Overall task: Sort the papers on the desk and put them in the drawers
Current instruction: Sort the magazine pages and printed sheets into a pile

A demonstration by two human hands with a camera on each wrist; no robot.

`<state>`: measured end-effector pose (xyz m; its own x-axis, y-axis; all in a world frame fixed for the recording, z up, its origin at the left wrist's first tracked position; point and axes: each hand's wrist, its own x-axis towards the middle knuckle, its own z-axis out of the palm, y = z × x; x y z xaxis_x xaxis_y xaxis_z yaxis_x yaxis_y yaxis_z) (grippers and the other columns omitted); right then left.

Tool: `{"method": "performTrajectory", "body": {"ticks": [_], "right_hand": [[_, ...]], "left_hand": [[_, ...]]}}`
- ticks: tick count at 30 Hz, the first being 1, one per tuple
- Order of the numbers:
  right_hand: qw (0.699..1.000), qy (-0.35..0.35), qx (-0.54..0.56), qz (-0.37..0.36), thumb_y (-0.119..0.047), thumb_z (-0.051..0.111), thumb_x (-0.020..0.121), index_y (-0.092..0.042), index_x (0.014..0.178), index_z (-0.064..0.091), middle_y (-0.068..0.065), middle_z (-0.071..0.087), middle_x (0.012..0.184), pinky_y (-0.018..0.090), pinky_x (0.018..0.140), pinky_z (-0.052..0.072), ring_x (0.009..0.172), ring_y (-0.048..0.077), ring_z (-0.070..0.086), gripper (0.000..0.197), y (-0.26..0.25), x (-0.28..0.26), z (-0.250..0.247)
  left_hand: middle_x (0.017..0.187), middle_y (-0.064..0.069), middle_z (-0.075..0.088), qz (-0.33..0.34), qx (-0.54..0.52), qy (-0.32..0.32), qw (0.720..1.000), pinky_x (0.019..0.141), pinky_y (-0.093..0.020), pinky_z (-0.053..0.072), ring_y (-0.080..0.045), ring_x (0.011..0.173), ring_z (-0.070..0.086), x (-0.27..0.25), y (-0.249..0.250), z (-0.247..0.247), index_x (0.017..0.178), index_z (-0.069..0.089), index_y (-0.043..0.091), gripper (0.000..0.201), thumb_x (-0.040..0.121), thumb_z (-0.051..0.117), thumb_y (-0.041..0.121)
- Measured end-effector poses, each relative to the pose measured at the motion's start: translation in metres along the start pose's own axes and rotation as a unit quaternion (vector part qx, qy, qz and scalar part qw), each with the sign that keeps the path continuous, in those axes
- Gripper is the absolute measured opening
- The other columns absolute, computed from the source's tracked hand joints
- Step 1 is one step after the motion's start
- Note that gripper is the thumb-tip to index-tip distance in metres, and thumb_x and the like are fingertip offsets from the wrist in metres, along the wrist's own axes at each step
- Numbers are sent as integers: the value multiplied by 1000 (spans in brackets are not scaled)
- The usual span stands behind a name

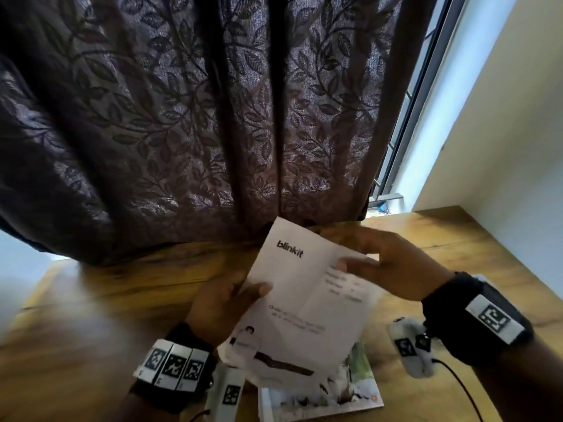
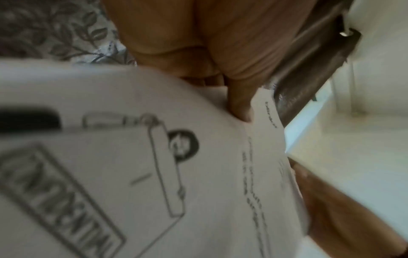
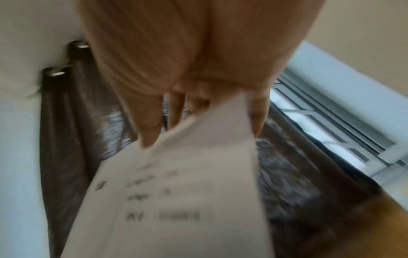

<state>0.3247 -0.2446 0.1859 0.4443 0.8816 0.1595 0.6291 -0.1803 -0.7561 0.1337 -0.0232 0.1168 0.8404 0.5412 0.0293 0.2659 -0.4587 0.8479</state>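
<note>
Both hands hold white printed papers (image 1: 304,296) above the wooden desk (image 1: 122,315). The top sheet reads "blinkit". My left hand (image 1: 231,296) grips the left edge, thumb on the front; in the left wrist view that thumb (image 2: 240,104) presses the sheet (image 2: 176,174) with line drawings. My right hand (image 1: 384,263) pinches the right edge, thumb on top; the right wrist view shows its fingers (image 3: 150,122) round a printed sheet (image 3: 187,192). A glossy picture card (image 1: 350,391) lies on the desk under the held papers.
A dark leaf-patterned curtain (image 1: 198,117) hangs right behind the desk. A window with bars (image 1: 405,141) and a pale wall (image 1: 502,117) stand at the right. Wrist bands with markers and thin cables sit on both wrists. No drawer is in view.
</note>
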Motion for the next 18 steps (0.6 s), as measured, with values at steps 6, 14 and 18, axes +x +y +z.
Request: {"method": "performTrajectory", "body": {"ticks": [6, 14, 18], "right_hand": [[907, 87, 340, 235, -42, 72, 87, -41, 123, 64, -7, 75, 115, 38, 86, 57, 109, 21, 70, 36, 58, -27, 60], [893, 118, 215, 378, -19, 78, 85, -19, 121, 65, 1, 78, 100, 49, 85, 61, 87, 18, 76, 38, 128, -63, 134], [899, 111, 137, 402, -23, 76, 85, -26, 132, 56, 0, 77, 104, 38, 73, 62, 82, 15, 74, 51, 145, -49, 142]], "left_hand": [[96, 2, 76, -56, -242, 57, 967, 80, -39, 60, -15, 90, 72, 1, -18, 15, 101, 71, 22, 23, 86, 68, 38], [110, 6, 68, -234, -105, -31, 966, 82, -38, 58, -13, 95, 68, -4, -73, 68, 117, 55, 31, 30, 90, 66, 25], [117, -1, 62, -255, -99, -53, 960, 93, -43, 54, -18, 104, 62, -6, -96, 88, 113, 50, 31, 34, 90, 66, 11]]}}
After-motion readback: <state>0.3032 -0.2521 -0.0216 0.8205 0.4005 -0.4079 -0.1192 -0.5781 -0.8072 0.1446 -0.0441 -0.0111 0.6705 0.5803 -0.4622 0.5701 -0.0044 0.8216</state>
